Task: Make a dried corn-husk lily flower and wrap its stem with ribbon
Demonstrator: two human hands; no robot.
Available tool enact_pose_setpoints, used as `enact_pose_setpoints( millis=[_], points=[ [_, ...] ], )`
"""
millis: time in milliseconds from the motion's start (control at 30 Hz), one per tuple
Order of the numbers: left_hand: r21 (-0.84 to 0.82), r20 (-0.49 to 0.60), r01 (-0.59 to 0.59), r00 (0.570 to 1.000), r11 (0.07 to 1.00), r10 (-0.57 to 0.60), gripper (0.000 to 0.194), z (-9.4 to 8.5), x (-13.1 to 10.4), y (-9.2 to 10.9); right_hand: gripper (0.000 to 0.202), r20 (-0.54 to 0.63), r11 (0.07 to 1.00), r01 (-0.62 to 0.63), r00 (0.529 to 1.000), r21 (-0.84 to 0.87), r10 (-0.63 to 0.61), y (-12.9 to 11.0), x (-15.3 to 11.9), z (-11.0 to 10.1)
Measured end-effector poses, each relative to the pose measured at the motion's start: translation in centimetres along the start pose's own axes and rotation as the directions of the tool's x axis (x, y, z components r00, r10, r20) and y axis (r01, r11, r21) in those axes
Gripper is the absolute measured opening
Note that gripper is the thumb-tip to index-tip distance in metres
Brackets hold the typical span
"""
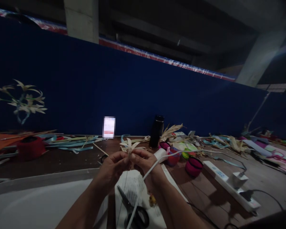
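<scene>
Flower sits upright between left hand and right hand, both pinching its base beyond the scissors, and its thin petals might crease or work loose if the grip gets too hard or the white cable snags.

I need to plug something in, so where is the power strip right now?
In the head view, the white power strip lies on the table at lower right, right of the right hand, just beside the round magenta item.
</scene>
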State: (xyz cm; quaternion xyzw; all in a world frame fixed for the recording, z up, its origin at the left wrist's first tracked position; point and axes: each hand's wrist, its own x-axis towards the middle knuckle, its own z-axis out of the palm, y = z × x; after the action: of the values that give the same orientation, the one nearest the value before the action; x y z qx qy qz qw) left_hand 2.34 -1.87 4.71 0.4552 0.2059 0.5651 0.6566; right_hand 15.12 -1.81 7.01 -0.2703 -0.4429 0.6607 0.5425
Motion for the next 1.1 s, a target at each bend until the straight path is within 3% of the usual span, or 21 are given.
enact_pose_setpoints(
  millis=[400,600,800,1100],
  points=[
    [-0.030,0.043,0.011,0.999,1.000,-0.009,0.019,-0.5,0.0,-0.3,0.027,0.140,0.994,-0.012,0.990,-0.104,0.027,-0.5,0.8,-0.4],
    [-0.059,0.034,0.044,0.999,0.997,-0.042,0.014,-1.0,0.1,-0.7,0.020,0.126,0.994,-0.023,0.991,-0.105,0.036,-1.1,0.7,-0.2],
    [-0.067,0.037,0.040,0.999,0.997,-0.038,0.014,-0.8,-0.1,-0.6,0.020,0.195,0.992,-0.025,0.980,-0.124,0.049,-1.1,0.8,-0.4],
    [-0.065,0.080,0.018,0.997,0.998,-0.013,0.018,-0.3,-0.2,0.0,0.032,0.178,0.990,-0.036,0.982,-0.140,0.061,-0.8,1.4,-0.8]
  ],
)
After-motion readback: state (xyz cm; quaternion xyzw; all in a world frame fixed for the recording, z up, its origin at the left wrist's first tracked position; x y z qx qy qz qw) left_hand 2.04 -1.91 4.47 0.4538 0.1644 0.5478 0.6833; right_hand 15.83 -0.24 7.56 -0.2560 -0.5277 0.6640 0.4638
